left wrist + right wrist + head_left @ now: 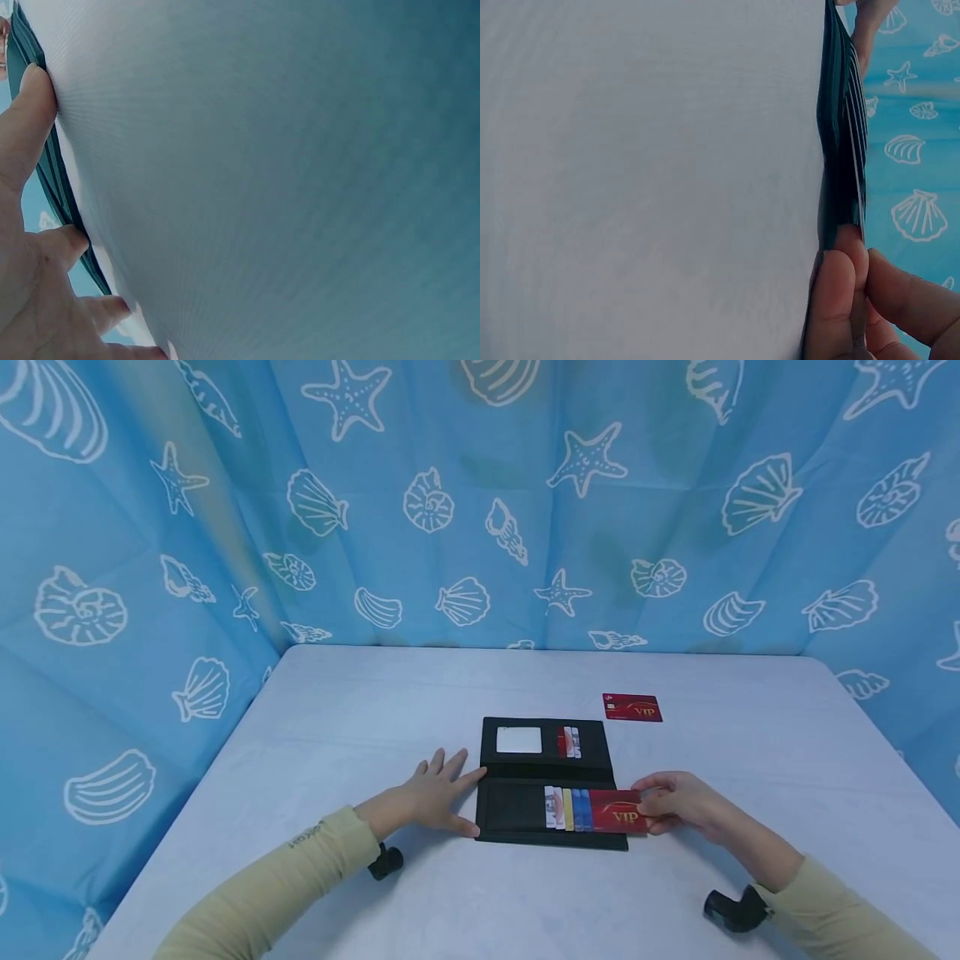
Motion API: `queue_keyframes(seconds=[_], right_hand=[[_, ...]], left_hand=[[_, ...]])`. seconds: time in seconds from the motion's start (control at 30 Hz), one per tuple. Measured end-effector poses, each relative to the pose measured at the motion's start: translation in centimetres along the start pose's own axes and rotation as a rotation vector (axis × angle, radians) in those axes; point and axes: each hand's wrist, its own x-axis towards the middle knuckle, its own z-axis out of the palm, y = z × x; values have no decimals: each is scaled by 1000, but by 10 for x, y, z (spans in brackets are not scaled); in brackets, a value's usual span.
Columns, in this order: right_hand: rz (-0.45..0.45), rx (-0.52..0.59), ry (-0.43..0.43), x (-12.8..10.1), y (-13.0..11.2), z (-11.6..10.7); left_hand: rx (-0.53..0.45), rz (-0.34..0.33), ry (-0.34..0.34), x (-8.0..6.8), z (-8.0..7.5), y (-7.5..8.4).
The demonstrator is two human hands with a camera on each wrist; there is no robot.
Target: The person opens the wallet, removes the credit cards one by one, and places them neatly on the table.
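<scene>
A black card wallet (pixel 517 810) lies unfolded on the table. My right hand (pixel 678 802) pinches the right end of a red VIP card (pixel 613 808), which overlaps the wallet's lower half beside a row of white, yellow and blue cards (pixel 567 810). In the right wrist view, thumb and fingers grip the thin edge of the card (pixel 857 165) by the wallet's side (pixel 832 112). My left hand (pixel 431 797) has its fingers spread, with thumb and a fingertip at the wallet's left edge. Several fingertips of that hand (pixel 37 277) rest along the wallet's edge in the left wrist view.
Another red VIP card (pixel 632 707) lies on the white table (pixel 375 693) beyond the wallet's upper right corner. The wallet's upper half bears a white window (pixel 519 740) and several small card edges (pixel 569 742). A blue shell-patterned curtain (pixel 465 527) hangs behind and at the sides.
</scene>
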Motion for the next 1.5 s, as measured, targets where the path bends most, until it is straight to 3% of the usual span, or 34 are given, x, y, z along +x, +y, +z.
queue_keyframes(seconds=[0.5, 1.03, 1.5], right_hand=[[-28, 30, 29, -5, 14, -26], [-33, 30, 75, 1, 23, -74], [-23, 19, 136, 10, 15, -102]], left_hand=[[-2, 12, 2, -2, -1, -1], [11, 12, 3, -2, 0, -2], [19, 9, 1, -1, 1, -1]])
